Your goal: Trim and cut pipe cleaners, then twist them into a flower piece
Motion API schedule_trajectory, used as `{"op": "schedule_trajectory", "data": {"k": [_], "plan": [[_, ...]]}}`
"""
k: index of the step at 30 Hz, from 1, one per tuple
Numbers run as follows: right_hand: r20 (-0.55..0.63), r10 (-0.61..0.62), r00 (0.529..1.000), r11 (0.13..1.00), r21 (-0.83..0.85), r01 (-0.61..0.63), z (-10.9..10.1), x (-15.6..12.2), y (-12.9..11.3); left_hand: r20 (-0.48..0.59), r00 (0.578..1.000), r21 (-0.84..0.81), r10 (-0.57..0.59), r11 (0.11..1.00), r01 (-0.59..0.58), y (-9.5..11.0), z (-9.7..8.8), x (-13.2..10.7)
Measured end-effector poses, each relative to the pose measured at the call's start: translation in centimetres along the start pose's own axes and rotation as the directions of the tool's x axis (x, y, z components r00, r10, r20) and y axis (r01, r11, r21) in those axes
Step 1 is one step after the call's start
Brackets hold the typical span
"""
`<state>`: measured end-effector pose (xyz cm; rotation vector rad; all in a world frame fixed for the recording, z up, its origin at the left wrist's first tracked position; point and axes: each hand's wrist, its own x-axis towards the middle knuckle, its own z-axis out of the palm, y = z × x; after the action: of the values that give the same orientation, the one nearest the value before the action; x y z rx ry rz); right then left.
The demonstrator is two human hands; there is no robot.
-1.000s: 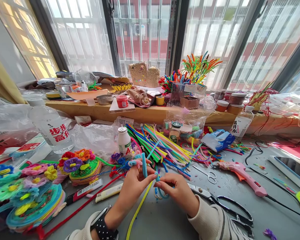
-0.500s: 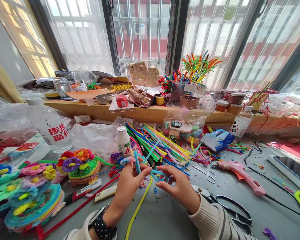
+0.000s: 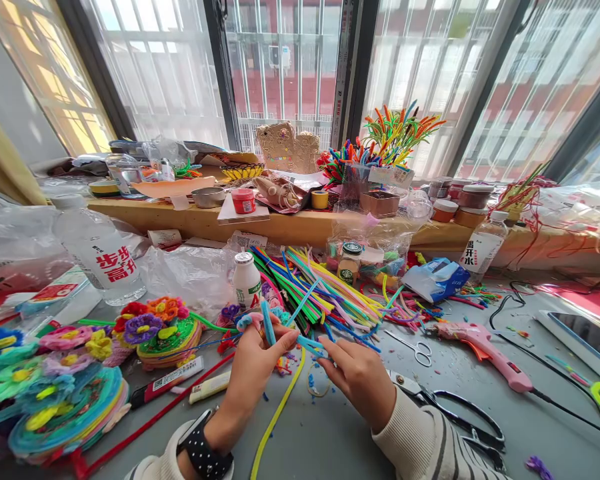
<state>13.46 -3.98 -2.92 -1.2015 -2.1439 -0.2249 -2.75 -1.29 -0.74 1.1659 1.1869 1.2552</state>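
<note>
Between my hands is a light-blue pipe cleaner (image 3: 309, 344), bent into narrow loops. My left hand (image 3: 260, 357) pinches its left part, where a blue length stands up above the fingers and a pink fuzzy bit shows beside it. The right end sits in the closed fingers of my right hand (image 3: 355, 373). A yellow pipe cleaner (image 3: 279, 413) lies on the table below my left hand. Behind both hands spreads a pile of pipe cleaners (image 3: 320, 287) in many colours. Part of the blue piece is hidden by my fingers.
Left are fuzzy flower pieces on round stacked bases (image 3: 170, 340) and a utility knife (image 3: 167, 382). Right lie small scissors (image 3: 423, 353), large shears (image 3: 460, 413) and a pink glue gun (image 3: 490, 350) with its cord. A white bottle (image 3: 247, 280) stands beyond my left hand.
The fingers of my right hand have closed in, and the open blue loop between the hands is now drawn narrow. My left hand has shifted only slightly.
</note>
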Motion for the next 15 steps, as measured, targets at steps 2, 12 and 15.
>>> {"op": "schedule_trajectory", "data": {"k": [2,12,15], "plan": [[-0.02,-0.005,1.0,1.0,-0.028,0.004,0.06,0.09,0.05,0.002,1.0,-0.001,0.0,1.0,0.0,0.07,0.05,-0.05],[0.032,-0.011,0.999,0.997,-0.082,0.013,-0.08,0.18,-0.1,-0.019,0.999,0.022,0.029,0.999,-0.028,0.29,0.3,-0.31],[0.042,-0.005,0.999,0.998,-0.055,0.007,-0.05,0.18,-0.02,-0.022,1.0,0.009,0.017,1.0,-0.017,0.2,0.28,-0.27]]}}
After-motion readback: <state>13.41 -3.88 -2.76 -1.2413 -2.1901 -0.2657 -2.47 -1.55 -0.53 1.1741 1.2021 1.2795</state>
